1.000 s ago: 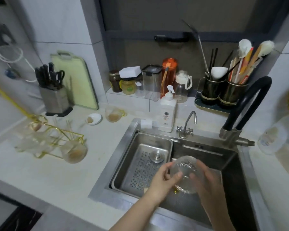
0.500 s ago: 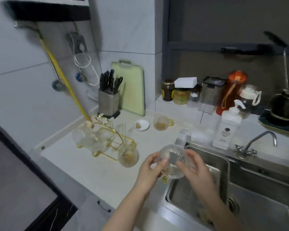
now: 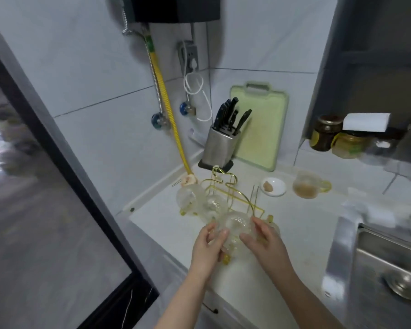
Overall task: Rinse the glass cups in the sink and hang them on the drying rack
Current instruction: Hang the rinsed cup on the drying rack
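A clear textured glass cup [image 3: 238,225] with a yellow handle is held bottom-up between both hands over the counter, just in front of the gold wire drying rack [image 3: 226,188]. My left hand [image 3: 208,245] grips its left side and my right hand [image 3: 262,241] grips its right side. Two clear cups [image 3: 199,201] hang on the rack's left side. A further cup sits behind my right hand, mostly hidden. A glass cup with brown residue [image 3: 306,185] stands on the counter further back. The sink [image 3: 387,264] is at the right edge.
A small white dish [image 3: 273,187] lies beside the dirty cup. A steel knife block [image 3: 221,144] and green cutting board [image 3: 259,127] stand against the back wall. Jars [image 3: 325,132] sit on the ledge at right. A yellow hose [image 3: 169,115] runs down the left wall.
Both hands carried the cup from above the sink leftward to the drying rack. The view has swung left with them, and the sink now sits at the right edge.
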A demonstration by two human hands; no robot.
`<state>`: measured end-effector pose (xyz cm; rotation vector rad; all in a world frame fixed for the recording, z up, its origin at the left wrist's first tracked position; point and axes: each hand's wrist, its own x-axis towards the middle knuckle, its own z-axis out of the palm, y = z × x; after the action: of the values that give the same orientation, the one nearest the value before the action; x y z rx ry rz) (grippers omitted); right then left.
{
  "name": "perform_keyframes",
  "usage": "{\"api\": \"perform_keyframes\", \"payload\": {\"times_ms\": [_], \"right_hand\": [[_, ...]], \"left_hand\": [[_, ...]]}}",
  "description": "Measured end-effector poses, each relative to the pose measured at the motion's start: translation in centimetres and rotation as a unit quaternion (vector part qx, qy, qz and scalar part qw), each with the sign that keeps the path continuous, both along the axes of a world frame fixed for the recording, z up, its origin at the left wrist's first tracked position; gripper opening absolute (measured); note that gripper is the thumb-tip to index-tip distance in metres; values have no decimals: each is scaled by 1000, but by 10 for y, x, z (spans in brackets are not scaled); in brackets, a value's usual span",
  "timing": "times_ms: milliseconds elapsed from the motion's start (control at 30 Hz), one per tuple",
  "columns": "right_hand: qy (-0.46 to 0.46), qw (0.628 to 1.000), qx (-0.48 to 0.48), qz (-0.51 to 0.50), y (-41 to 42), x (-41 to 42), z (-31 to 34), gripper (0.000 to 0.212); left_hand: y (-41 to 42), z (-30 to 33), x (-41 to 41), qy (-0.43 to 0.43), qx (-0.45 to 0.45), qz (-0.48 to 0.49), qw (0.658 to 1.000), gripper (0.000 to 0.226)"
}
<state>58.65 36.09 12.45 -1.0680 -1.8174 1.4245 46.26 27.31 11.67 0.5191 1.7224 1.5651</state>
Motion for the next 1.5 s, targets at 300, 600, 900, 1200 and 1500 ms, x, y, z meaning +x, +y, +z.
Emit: {"api": "perform_keyframes", "payload": {"times_ms": [300,600,900,1200,1500], "right_hand": [[-54,997,-28,-40,22,-39,-15,50],[-137,989,-22,-48,52,-41,-36,53],[-174,982,-31,-60,61,-47,-53,45],[-308,941,117,-81,62,-47,-53,41],[-343,932,108,-45,59,-37,-52,47]], "left_hand": [[29,-17,-38,-31,-25,-4,999,45],[55,-34,-43,-64,-55,-20,996,43],[65,-53,-40,-73,-84,-3,994,32],[68,-62,-40,-47,-106,13,993,35],[64,-64,-38,0,-125,-2,992,29]]}}
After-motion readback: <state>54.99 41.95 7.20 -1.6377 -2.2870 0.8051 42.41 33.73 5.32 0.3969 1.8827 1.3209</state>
